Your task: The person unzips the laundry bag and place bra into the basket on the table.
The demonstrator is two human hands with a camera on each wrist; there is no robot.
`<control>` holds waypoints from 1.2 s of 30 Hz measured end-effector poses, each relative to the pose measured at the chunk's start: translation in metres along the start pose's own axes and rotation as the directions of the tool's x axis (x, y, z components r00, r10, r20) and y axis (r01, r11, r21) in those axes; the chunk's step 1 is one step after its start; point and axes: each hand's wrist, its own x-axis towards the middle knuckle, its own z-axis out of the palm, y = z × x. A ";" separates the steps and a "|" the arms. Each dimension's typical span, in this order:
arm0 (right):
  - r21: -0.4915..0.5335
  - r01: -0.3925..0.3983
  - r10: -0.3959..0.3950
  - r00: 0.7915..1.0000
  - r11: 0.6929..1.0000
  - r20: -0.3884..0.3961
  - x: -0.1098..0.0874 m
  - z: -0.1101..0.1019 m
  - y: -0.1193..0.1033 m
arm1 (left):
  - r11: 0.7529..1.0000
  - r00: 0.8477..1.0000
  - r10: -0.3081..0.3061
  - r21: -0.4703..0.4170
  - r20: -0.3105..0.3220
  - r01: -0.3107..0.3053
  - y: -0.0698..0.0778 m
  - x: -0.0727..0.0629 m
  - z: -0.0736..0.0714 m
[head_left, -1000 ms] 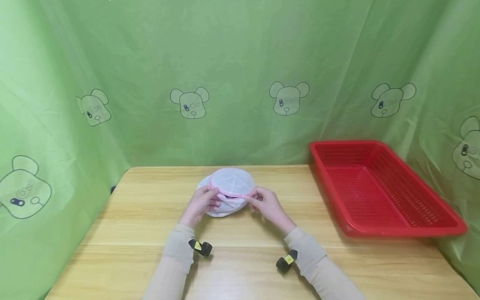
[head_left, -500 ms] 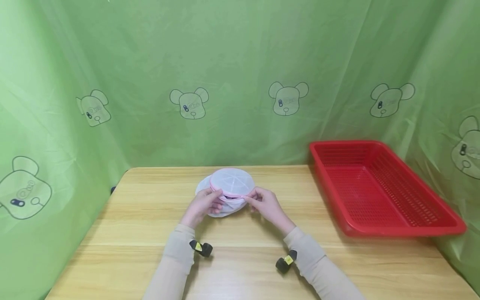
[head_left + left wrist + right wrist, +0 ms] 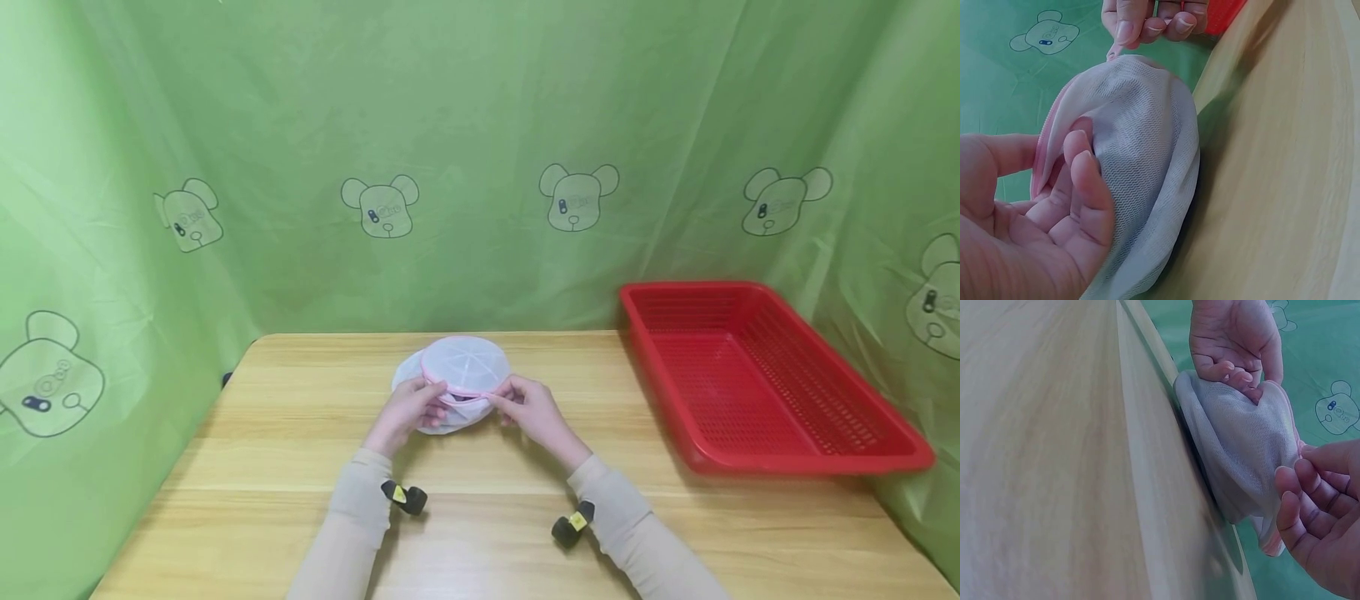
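A round white mesh laundry bag [image 3: 467,360] with a pink zipper edge sits on the table's far half. Its front seam gapes a little, and something dark shows inside, too small to identify. At the bag's left front, my left hand [image 3: 405,410] pinches the pink rim between thumb and fingers. My right hand [image 3: 534,412] pinches the zip end at the right front; in the left wrist view a small pink tab [image 3: 1112,54] shows at its fingertips. From the right wrist view, the bag's mesh side [image 3: 1235,431] looks slack and creased.
A red plastic basket [image 3: 795,463] with slotted walls stands on the table's right side. Green curtains [image 3: 480,108] with bear drawings enclose the back and sides. The wooden table [image 3: 480,533] runs toward me under both forearms.
My left hand has shifted slightly right along the bag's rim since the first frame. The right hand keeps its hold in nearly the same place.
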 end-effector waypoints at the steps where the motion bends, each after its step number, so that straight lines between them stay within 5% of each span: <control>1: 0.000 0.000 0.000 1.000 1.000 0.000 0.000 0.000 0.000 | 1.000 1.000 0.004 -0.003 -0.007 -0.004 0.000 0.000 0.000; 36: -0.001 0.006 -0.006 1.000 1.000 -0.001 0.000 -0.001 0.000 | 0.996 0.996 0.051 -0.063 -0.074 -0.056 -0.002 0.002 -0.004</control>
